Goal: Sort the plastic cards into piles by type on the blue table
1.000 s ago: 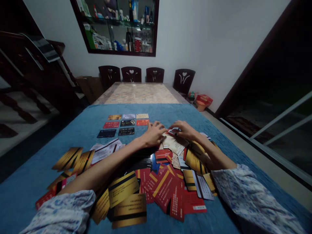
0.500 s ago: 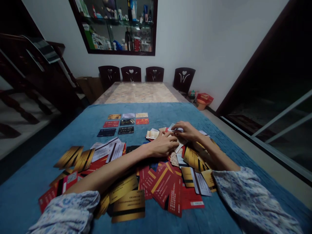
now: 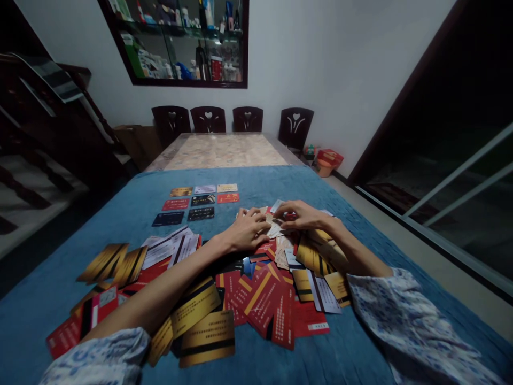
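A wide scatter of plastic cards (image 3: 256, 299), red, gold, white and dark, lies on a blue cloth (image 3: 132, 214) over the table. My left hand (image 3: 245, 231) rests on the far part of the scatter with its fingers curled over pale cards. My right hand (image 3: 301, 215) meets it from the right, fingers bent and pinching a pale card (image 3: 276, 229) between the two hands. Beyond the hands, several cards lie in neat rows (image 3: 196, 200) on the cloth.
Past the blue cloth the bare marbled tabletop (image 3: 224, 152) runs to several dark chairs (image 3: 208, 118) at the wall. A glass cabinet (image 3: 180, 40) hangs above. A red container (image 3: 327, 159) sits on the floor at the right, and dark stairs (image 3: 36, 139) stand at the left.
Both hands stayed together over the far cards while shuffling them; the left hand drew back toward me, then moved slightly forward again. The view shifted a little to the right.
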Tool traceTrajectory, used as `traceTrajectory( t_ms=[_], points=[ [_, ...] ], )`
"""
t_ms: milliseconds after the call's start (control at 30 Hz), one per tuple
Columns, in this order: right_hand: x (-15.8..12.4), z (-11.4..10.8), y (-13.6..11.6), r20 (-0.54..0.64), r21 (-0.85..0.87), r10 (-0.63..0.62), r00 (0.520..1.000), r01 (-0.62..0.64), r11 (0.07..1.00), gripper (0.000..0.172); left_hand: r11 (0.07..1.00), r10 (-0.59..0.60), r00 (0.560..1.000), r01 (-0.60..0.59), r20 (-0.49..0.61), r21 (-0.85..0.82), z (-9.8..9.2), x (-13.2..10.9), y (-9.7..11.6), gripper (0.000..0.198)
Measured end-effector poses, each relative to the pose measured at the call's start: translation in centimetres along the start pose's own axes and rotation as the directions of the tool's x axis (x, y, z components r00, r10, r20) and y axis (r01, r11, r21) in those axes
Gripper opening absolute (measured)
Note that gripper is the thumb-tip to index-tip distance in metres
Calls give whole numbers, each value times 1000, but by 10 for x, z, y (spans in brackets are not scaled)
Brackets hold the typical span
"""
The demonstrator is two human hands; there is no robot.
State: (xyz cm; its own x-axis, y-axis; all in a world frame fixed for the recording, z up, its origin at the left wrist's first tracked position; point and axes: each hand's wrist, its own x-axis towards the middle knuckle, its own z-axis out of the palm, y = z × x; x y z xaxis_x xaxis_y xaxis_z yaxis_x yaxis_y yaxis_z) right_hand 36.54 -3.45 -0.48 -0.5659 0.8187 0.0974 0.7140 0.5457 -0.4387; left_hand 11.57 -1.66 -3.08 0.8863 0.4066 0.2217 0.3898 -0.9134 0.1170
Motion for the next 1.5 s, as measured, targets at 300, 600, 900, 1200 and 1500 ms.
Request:
traceTrajectory(
  t_ms=[300,600,900,1200,1500],
  points=[
    [4,10,7,19,-39,-91,996,91,995,49,997,-32,999,30,-25,-78,0,-1,4,21],
    [6,9,-1,16,-72,-98,995,99,992,35,987,157,976,-154,-148,32,0,-1,3,24],
    [4,3,-5,-83,-11,-53,995,53,999,17,990,133,952,-116,-276,79,3,-3,-4,21],
    [6,9,-1,-236,-10,-68,969,67,998,21,991,-96,901,48,-422,-123,8,-2,-15,26],
    [8,19,5,-249,-45,-9,968,-2,999,37,972,-209,898,145,-387,-187,10,-1,-17,32]
  ],
)
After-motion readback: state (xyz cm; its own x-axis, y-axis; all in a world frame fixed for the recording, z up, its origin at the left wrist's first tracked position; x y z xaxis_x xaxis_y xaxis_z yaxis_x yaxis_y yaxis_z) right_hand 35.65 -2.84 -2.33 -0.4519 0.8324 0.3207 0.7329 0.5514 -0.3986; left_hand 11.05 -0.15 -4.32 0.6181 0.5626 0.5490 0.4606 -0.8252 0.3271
